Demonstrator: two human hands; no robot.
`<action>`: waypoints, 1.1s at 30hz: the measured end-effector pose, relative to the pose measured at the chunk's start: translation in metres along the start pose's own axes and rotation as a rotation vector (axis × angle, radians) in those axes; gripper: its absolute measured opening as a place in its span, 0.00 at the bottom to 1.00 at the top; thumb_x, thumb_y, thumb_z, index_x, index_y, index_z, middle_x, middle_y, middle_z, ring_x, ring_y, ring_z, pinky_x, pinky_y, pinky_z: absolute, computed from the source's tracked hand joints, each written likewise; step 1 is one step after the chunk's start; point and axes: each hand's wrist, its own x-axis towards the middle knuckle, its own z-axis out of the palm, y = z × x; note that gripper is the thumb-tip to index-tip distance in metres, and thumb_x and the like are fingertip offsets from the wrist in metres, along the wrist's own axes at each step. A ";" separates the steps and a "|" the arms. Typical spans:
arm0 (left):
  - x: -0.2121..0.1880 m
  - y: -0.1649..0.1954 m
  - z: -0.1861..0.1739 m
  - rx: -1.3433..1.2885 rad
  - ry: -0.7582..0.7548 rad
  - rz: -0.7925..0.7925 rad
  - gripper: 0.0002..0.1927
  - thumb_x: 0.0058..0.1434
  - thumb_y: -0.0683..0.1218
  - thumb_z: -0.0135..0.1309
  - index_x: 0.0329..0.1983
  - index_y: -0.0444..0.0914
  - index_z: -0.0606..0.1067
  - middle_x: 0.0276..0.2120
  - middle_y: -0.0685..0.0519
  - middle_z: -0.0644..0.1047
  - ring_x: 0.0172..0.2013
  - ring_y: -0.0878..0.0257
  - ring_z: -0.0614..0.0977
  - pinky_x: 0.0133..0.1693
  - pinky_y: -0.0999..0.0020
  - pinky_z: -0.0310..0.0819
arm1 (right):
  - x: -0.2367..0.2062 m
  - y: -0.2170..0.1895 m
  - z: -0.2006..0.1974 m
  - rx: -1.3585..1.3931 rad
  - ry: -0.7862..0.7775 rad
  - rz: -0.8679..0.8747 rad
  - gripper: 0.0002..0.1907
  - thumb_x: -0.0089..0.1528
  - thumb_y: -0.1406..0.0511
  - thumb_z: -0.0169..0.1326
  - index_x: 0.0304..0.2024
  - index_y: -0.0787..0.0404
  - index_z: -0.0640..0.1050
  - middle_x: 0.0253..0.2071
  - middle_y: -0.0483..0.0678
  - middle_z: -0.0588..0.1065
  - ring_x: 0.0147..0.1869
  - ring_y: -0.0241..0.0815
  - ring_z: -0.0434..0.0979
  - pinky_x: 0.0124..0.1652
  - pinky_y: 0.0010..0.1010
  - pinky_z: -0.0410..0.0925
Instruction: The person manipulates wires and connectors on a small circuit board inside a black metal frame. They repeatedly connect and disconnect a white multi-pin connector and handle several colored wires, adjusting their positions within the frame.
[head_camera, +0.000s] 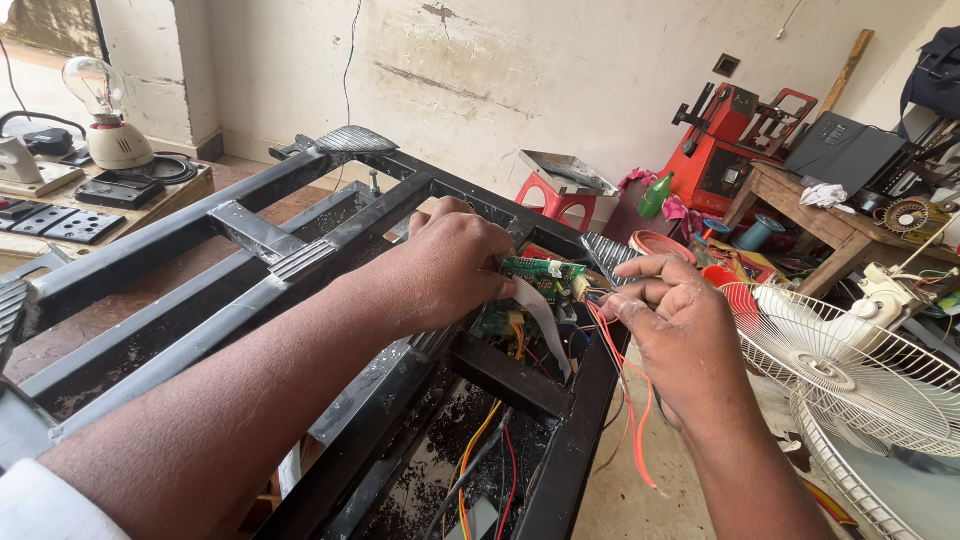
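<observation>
Circuit board (540, 275): green, I see it at the far right corner of the black metal frame (300, 250), half under my fingers.
Left hand (450, 265): curled over the board, gripping it from above.
Right hand (680, 335): fingertips pressed together, pinching the red wires (630, 400) just beside the board.
Wires: they trail down past the frame's right edge.
Fan grille (850, 370): white, near my right hand.

1. Black metal frame (300, 260), dusty, carries the green circuit board (545, 268) at its far corner.
2. Red and orange wires (630, 400) trail over the frame's right rail.
3. The frame rests on concrete floor (640, 500).
</observation>
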 end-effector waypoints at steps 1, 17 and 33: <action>0.000 0.000 0.000 -0.007 -0.002 -0.006 0.17 0.60 0.56 0.60 0.45 0.41 0.81 0.40 0.47 0.80 0.61 0.50 0.67 0.65 0.40 0.52 | 0.002 0.002 0.000 0.001 0.012 -0.006 0.14 0.60 0.79 0.52 0.48 0.68 0.75 0.36 0.52 0.79 0.41 0.38 0.82 0.47 0.28 0.73; -0.003 0.005 -0.006 -0.034 0.051 0.092 0.16 0.55 0.53 0.64 0.42 0.40 0.80 0.36 0.50 0.81 0.58 0.53 0.69 0.63 0.45 0.53 | -0.004 0.007 0.003 0.025 0.029 -0.037 0.07 0.62 0.76 0.55 0.44 0.69 0.76 0.37 0.52 0.80 0.43 0.36 0.81 0.45 0.25 0.72; -0.003 -0.002 0.004 -0.038 0.208 0.252 0.17 0.51 0.50 0.64 0.42 0.39 0.80 0.40 0.48 0.80 0.56 0.47 0.68 0.56 0.44 0.57 | -0.015 0.019 0.002 -0.077 0.062 -0.117 0.08 0.64 0.75 0.54 0.47 0.68 0.77 0.41 0.52 0.81 0.46 0.35 0.82 0.45 0.22 0.72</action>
